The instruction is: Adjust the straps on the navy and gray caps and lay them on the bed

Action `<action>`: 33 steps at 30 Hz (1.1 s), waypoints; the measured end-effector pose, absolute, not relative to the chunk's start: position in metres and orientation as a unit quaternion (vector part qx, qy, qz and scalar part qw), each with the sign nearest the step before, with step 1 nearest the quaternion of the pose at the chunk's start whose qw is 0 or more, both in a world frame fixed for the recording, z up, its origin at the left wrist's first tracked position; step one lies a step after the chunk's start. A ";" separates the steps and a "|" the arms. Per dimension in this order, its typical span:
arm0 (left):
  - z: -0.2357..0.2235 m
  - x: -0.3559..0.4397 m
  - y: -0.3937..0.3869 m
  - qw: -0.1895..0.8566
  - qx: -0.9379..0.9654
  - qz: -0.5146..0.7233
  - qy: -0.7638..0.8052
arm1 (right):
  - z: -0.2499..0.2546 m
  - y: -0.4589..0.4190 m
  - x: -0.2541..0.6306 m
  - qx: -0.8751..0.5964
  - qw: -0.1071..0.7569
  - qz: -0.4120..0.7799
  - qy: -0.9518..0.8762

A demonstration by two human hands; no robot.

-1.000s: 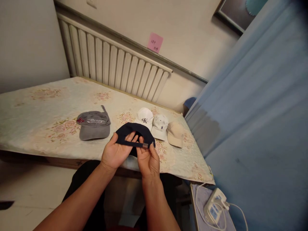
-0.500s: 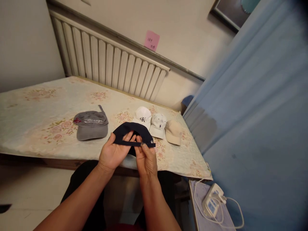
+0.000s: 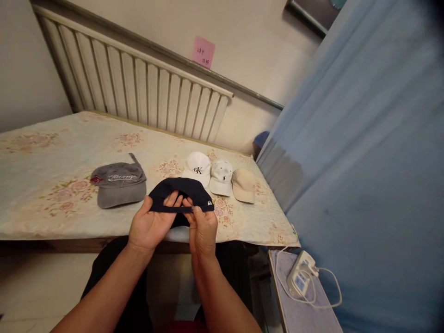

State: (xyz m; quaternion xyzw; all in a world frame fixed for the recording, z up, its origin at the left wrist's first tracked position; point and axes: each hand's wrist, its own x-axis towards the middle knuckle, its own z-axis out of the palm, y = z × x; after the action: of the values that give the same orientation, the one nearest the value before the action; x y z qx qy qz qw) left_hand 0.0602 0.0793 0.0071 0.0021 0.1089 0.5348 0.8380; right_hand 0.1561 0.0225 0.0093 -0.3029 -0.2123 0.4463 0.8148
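Observation:
Both hands hold a dark navy baseball cap [image 3: 194, 188] above the bed's near edge, its back opening and strap facing me. My left hand [image 3: 149, 224] grips the cap's left side, thumb outside and fingers reaching under the strap into the opening. With thumb and fingers, my right hand [image 3: 203, 226] pinches the strap near its buckle. Beyond the navy cap lie a white cap with CK letters [image 3: 197, 167], a white cap with a small dark emblem [image 3: 221, 176] and a beige cap [image 3: 243, 185]. A grey cap with script lettering [image 3: 120, 185] rests to the left.
A floral sheet covers the bed [image 3: 31, 185]. Behind it stand a radiator [image 3: 138, 88] and a wall with a pink note [image 3: 203, 52]. At right hang blue curtains [image 3: 354, 162]; below them a white power strip [image 3: 301, 275] with cables lies on a small table [image 3: 312, 319].
The view has shifted slightly, so the bed, caps and hands appear further left. Both hands keep the same hold on the navy cap.

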 end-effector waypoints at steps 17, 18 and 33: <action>-0.004 0.056 0.076 0.857 0.036 0.511 0.050 | 0.008 0.021 0.159 -0.337 0.821 0.424 -0.180; -0.004 0.056 0.075 0.860 0.038 0.507 0.040 | 0.009 0.021 0.160 -0.338 0.823 0.420 -0.179; -0.016 0.048 0.039 0.877 0.443 0.155 0.100 | 0.065 0.048 0.214 -0.378 0.744 0.438 -0.335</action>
State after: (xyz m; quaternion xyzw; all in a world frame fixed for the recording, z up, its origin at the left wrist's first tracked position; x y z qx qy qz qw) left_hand 0.0475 0.0394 -0.0155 0.4430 0.1004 0.1548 0.8773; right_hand 0.2145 0.0483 0.0650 -0.3783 -0.3347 0.4380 0.7436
